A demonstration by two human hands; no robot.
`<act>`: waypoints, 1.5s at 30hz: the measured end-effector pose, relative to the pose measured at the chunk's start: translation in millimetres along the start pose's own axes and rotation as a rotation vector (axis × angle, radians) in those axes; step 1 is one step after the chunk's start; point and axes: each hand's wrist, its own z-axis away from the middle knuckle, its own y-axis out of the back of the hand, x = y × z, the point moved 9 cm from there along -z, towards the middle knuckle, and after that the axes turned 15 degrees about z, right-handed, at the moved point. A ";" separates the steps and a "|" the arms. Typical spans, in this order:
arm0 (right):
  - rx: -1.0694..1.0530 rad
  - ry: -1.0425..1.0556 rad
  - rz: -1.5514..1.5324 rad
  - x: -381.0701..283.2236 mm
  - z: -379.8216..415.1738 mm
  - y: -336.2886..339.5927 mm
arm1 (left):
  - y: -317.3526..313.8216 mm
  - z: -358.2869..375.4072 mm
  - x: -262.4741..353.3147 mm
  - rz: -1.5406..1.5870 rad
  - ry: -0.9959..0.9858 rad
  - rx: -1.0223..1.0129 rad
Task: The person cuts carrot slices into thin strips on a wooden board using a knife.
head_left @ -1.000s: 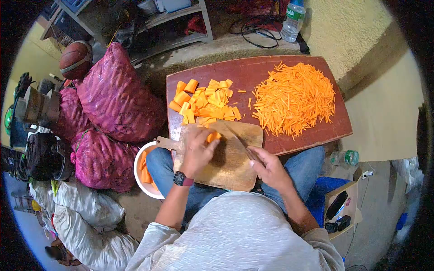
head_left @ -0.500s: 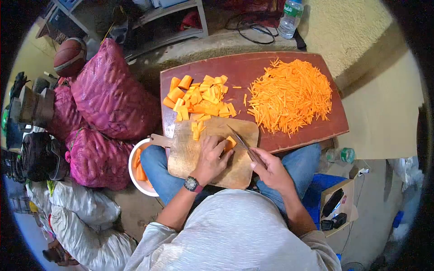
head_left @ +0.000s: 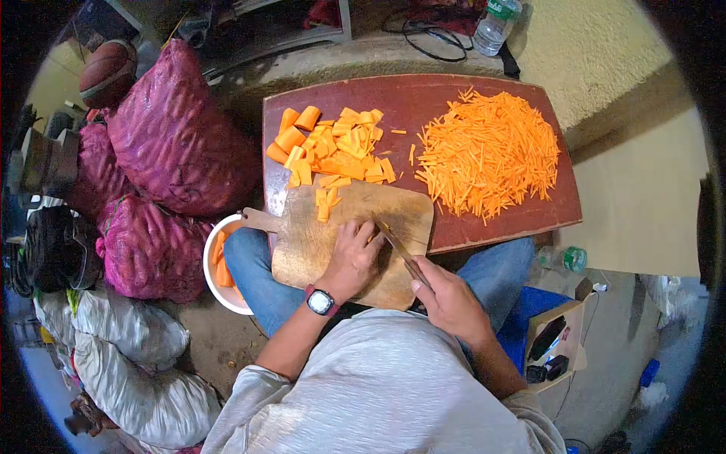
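Note:
On the wooden cutting board (head_left: 302,253), which rests across the lap and the table's near edge, my left hand (head_left: 354,256) is closed with curled fingers over a carrot piece (head_left: 383,225). Only a bit of orange shows at the fingertips; the rest is hidden by the hand and blade. My right hand (head_left: 448,299) grips a knife (head_left: 401,250) by its handle, its blade slanting up and left beside my left fingertips. A few small carrot slices (head_left: 325,203) lie near the board's top. Behind them sits a heap of carrot chunks (head_left: 333,151).
A large pile of carrot strips (head_left: 490,155) covers the right of the red table (head_left: 401,94). At the left knee stands a white bucket (head_left: 213,261) with carrots. Pink net sacks (head_left: 178,140) are stacked further left. A blue box (head_left: 533,325) stands at the right.
The knife blade has come in closer to my left fingertips, and my right hand has shifted slightly. Less of the carrot piece shows. The whole view has shifted a little.

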 end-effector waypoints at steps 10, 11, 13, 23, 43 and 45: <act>-0.108 -0.097 0.187 -3.6 3.8 1.4 | 8.9 1.8 0.1 0.023 -0.046 0.087; -0.118 -0.097 0.209 -5.8 4.1 1.7 | 5.3 3.8 -3.4 0.018 -0.041 0.066; -0.126 -0.107 0.210 -6.8 7.0 1.8 | 5.3 2.3 -4.3 0.012 -0.033 0.049; -0.138 -0.070 0.226 -6.3 -10.1 -8.1 | 9.3 2.2 -1.4 0.048 -0.019 0.024; -0.102 -0.053 0.178 -10.9 -19.5 -10.6 | 10.9 6.0 -6.5 0.097 0.034 0.044; -0.078 -0.049 0.178 -7.0 -25.4 -12.2 | 9.7 4.2 -6.0 0.102 0.036 0.037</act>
